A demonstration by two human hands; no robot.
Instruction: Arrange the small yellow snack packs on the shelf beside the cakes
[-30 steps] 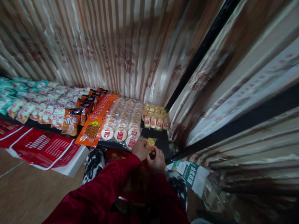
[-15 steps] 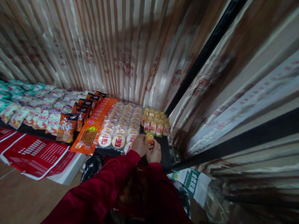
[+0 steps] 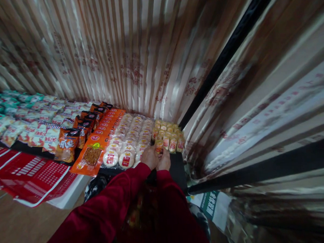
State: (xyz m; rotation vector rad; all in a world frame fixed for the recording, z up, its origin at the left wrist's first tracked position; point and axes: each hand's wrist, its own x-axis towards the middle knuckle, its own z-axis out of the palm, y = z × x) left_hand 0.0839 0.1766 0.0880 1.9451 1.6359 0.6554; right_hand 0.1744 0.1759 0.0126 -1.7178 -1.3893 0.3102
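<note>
Fingers (image 3: 154, 149) of the left hand (image 3: 149, 158) and the right hand (image 3: 164, 161) appear to grasp one small yellow packet (image 3: 158, 145) by its near edge; the exact contact of the thumbs is too dim to confirm. The packet sits just beyond the fingertips, at the left end of the front row of yellow packets (image 3: 173, 145) that runs to the right of the fingers.

Alignment appears to be the step in hand. Recommended practice:

1. Hold the packet lightly at its lower edge, so that the printed face is left uncovered.
2. Match its lean to that of its neighbour directly right of the fingers.
3. Seat the base on the black shelf (image 3: 178, 169) before loosening either hand.
4. Loosen both hands evenly and draw back toward the body.

Caution: the round white packets (image 3: 126, 159) lie close on the left of the fingers; a wide left wrist could disturb the nearest column. Excess forward pressure could topple the pieces beyond the fingertips. The wrapper will probably crease if squeezed.
</note>
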